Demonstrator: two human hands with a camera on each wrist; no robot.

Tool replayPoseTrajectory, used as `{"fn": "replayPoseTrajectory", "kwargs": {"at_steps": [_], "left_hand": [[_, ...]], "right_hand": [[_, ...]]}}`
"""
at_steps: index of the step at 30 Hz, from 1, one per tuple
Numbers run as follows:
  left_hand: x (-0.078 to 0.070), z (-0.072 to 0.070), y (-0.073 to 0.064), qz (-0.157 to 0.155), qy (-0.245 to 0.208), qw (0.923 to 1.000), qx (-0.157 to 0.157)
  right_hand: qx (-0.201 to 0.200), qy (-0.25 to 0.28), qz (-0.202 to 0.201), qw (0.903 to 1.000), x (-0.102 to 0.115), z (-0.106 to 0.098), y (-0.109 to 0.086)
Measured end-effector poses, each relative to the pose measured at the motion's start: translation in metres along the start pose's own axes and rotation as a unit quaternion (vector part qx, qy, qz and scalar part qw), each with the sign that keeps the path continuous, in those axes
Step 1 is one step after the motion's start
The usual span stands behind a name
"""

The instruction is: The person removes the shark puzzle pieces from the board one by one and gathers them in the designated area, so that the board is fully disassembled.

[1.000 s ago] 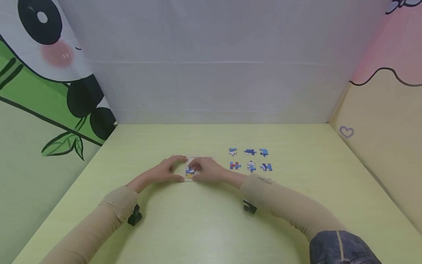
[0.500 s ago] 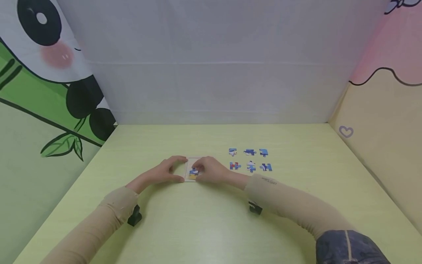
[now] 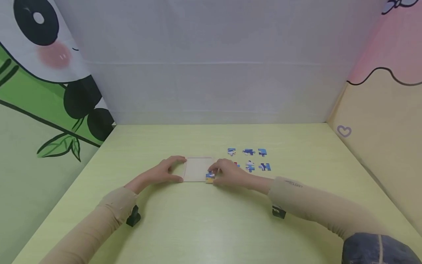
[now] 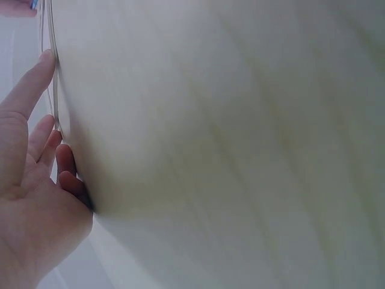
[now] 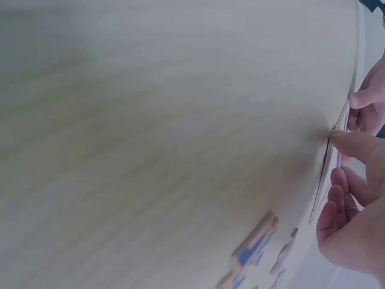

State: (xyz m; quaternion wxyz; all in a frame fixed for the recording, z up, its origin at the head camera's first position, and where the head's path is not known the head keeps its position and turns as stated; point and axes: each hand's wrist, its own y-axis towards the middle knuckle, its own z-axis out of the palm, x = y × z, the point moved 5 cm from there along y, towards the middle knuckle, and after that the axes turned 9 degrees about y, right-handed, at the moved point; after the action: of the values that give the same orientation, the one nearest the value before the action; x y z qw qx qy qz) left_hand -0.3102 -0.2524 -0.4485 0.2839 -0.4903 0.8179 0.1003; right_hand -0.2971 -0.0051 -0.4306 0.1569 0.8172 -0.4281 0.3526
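Note:
A thin white puzzle tray (image 3: 196, 169) lies on the table in the head view. My left hand (image 3: 162, 171) is at its left side, thumb and index finger spread apart with their tips at the front and back left corners. In the left wrist view, the fingertips (image 4: 46, 57) rest along the tray edge. Over the tray's front right corner, my right hand (image 3: 232, 174) pinches a yellow and blue jigsaw piece (image 3: 210, 177) between thumb and fingers. The hand covers part of the piece and the tray's right edge.
To the right of the tray lie several loose jigsaw pieces (image 3: 250, 166) in two rows. My right hand partly hides a red and blue piece (image 3: 237, 165). A pale wall (image 3: 217, 91) closes off the table's far edge.
My right hand has slid the pinched jigsaw piece from the tray's left part to its front right corner, uncovering the tray's middle. The left hand stays at the left edge.

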Motion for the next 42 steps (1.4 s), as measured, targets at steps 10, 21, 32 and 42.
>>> {"fn": "replayPoseTrajectory", "kwargs": {"at_steps": [10, 21, 32, 42], "left_hand": [[0.003, 0.001, 0.002, -0.001, -0.003, 1.0, 0.0], [0.002, -0.001, 0.0, 0.004, 0.0, 1.0, 0.0], [-0.002, 0.0, -0.001, 0.007, 0.004, 1.0, 0.0], [0.0, -0.001, -0.002, 0.004, 0.003, 1.0, -0.001]], "right_hand": [[-0.016, -0.003, -0.007, 0.9998, -0.015, -0.018, -0.029], [-0.026, -0.028, -0.013, 0.9992, -0.028, -0.03, -0.049], [-0.019, -0.032, 0.003, 0.9993, -0.039, -0.034, -0.061], [-0.019, -0.032, 0.008, 0.9993, -0.038, -0.036, -0.063]]}}
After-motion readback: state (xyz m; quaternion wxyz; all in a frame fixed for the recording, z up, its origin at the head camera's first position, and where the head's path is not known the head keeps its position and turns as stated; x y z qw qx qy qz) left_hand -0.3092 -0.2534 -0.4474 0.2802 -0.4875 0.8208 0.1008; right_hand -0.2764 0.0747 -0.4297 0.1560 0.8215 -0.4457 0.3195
